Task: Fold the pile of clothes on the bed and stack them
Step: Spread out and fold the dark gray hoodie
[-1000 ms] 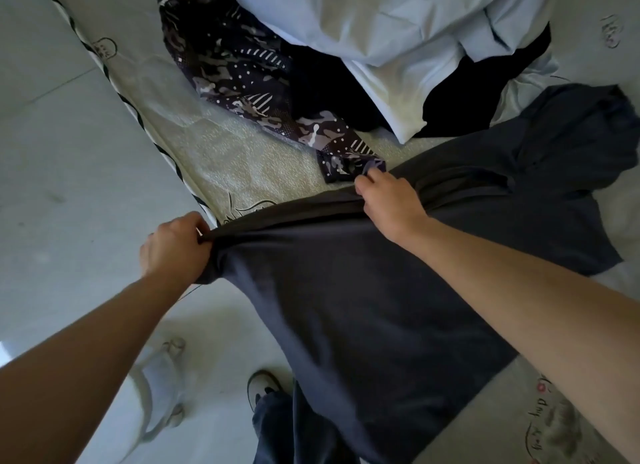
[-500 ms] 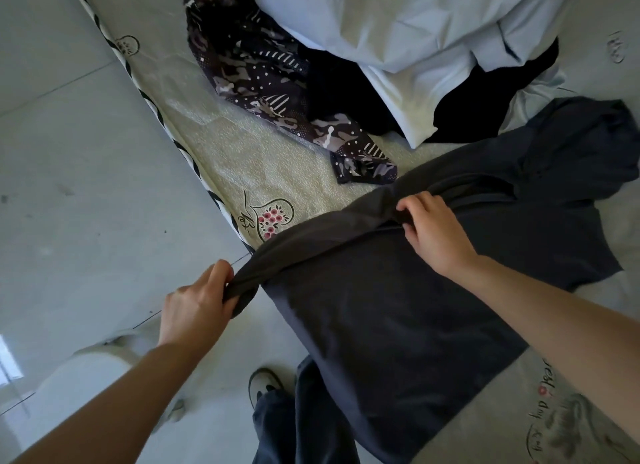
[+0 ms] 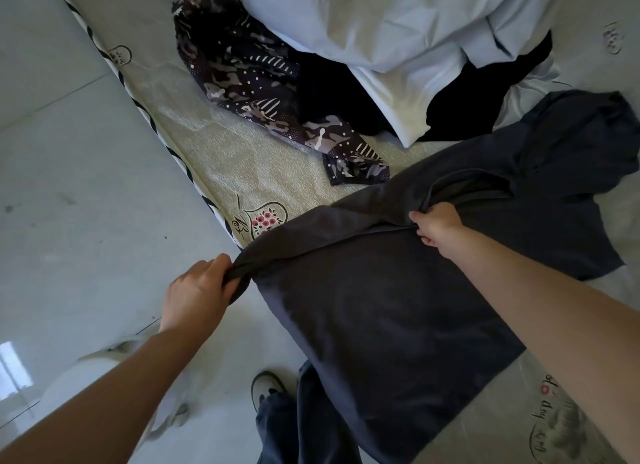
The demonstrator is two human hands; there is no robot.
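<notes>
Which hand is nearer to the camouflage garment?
The right hand. It grips the dark shirt just below the tip of the camouflage garment. The left hand grips the shirt's corner off the bed edge, farther from it.

A pale glossy tiled floor (image 3: 69,221) (bright window reflection at lower left) borders the printed mattress (image 3: 221,165).

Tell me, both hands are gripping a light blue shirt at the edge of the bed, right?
Not quite. The head view shows the left hand and right hand gripping a dark grey cotton shirt; the light blue garment lies untouched in the pile behind.
</notes>
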